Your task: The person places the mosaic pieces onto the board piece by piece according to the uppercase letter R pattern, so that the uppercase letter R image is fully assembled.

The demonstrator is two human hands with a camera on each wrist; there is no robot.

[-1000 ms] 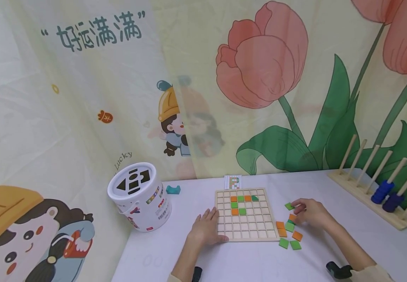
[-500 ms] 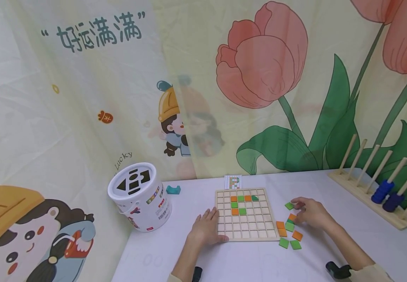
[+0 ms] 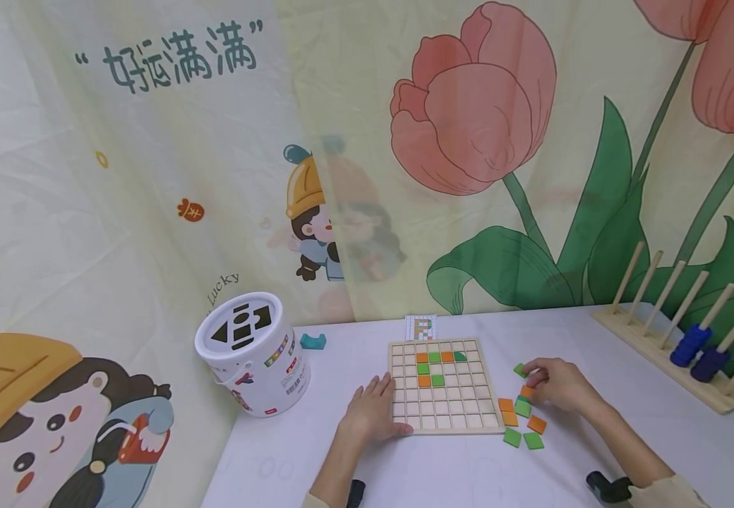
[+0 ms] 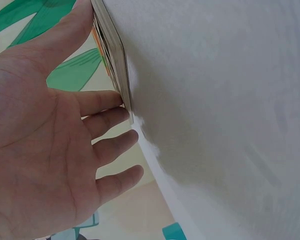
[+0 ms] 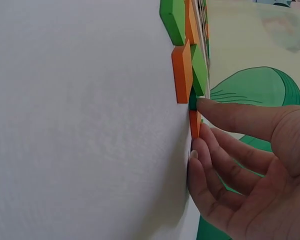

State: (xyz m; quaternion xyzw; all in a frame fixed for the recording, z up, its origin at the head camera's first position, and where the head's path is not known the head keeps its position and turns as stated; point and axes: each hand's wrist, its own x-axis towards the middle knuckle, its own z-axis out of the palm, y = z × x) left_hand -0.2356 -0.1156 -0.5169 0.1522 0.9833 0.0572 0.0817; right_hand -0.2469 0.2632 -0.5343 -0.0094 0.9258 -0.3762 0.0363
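Observation:
In the head view my left hand [image 3: 369, 410] rests along the left edge of a square wooden grid board [image 3: 444, 407], thumb at its near corner. Its fingers are straight in the left wrist view. Orange and green tiles sit in the board's upper rows, with a dark green rounded tile [image 3: 459, 357] among them. Right of the board, my right hand [image 3: 560, 386] rests over loose tiles, fingers loosely bent. Its thumb touches a dark green piece [image 5: 193, 101] beside an orange tile [image 5: 194, 120]. A green tile [image 3: 520, 369] lies at its index fingertip.
Several orange and green tiles lie near the board's right edge, including an orange tile [image 3: 536, 424]. A pattern card [image 3: 411, 328] lies behind the board. A white bucket [image 3: 253, 360] and teal block [image 3: 313, 342] stand left; a wooden peg rack [image 3: 672, 356] stands right.

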